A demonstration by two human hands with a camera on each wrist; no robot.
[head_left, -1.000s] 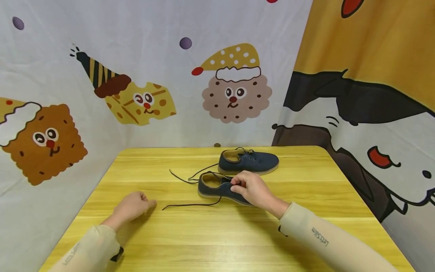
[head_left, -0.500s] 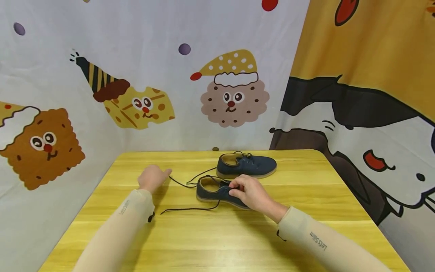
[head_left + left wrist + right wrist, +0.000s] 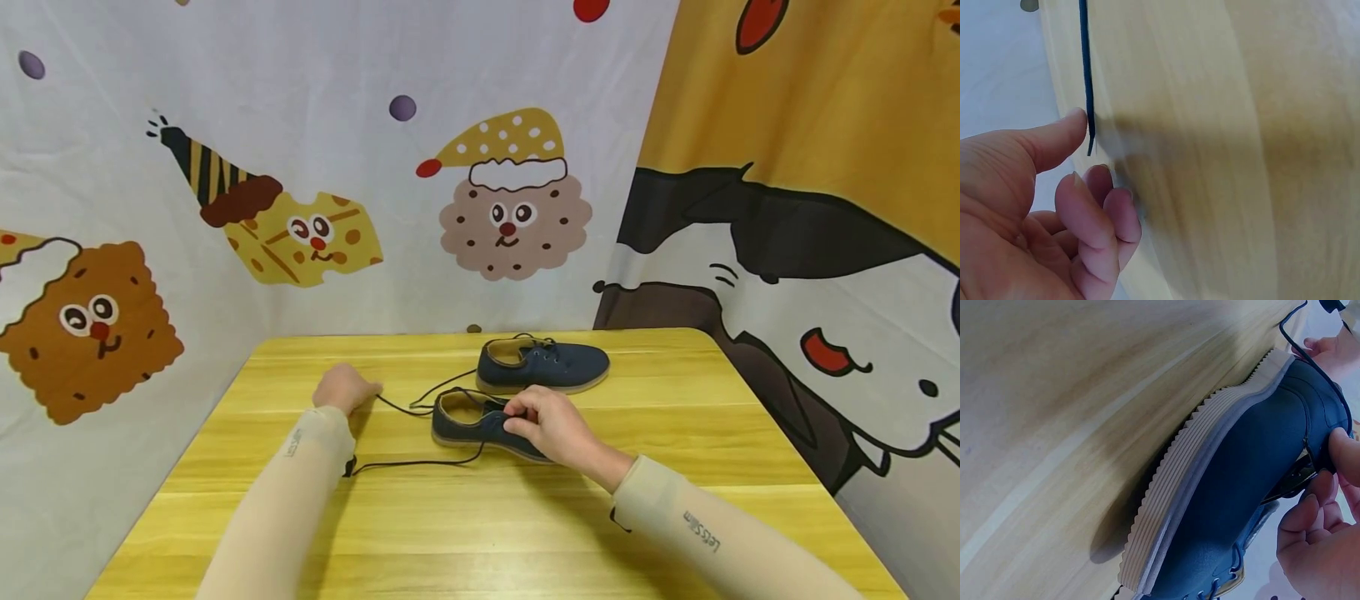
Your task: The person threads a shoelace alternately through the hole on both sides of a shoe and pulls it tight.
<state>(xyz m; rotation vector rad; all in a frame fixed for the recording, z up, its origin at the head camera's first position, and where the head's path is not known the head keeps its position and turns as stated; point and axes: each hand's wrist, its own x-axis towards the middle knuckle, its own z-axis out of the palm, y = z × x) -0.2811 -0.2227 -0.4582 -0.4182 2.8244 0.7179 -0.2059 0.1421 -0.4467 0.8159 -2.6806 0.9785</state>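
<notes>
Two navy lace-up shoes stand on the wooden table, toes to the right. My right hand [image 3: 551,423] pinches the opened lacing flap of the nearer shoe [image 3: 459,432]; in the right wrist view its thumb lies against the flap, over the dark tongue [image 3: 1297,478]. My left hand [image 3: 345,389] is at the far left, by the tip of that shoe's lace [image 3: 397,406]. The left wrist view shows the thumb beside the lace end [image 3: 1087,75], with a gap to the loosely bent fingers [image 3: 1085,219]. Behind stands the farther shoe [image 3: 577,364], with its lace partly threaded.
Another loose lace end [image 3: 420,462] runs leftward along the table toward the left cuff. The wooden table [image 3: 450,542] ends at a cartoon-printed curtain [image 3: 337,308] behind and at both sides.
My left hand has moved forward and to the right, from the near left of the table to the lace tip. My right hand has stayed at the nearer shoe.
</notes>
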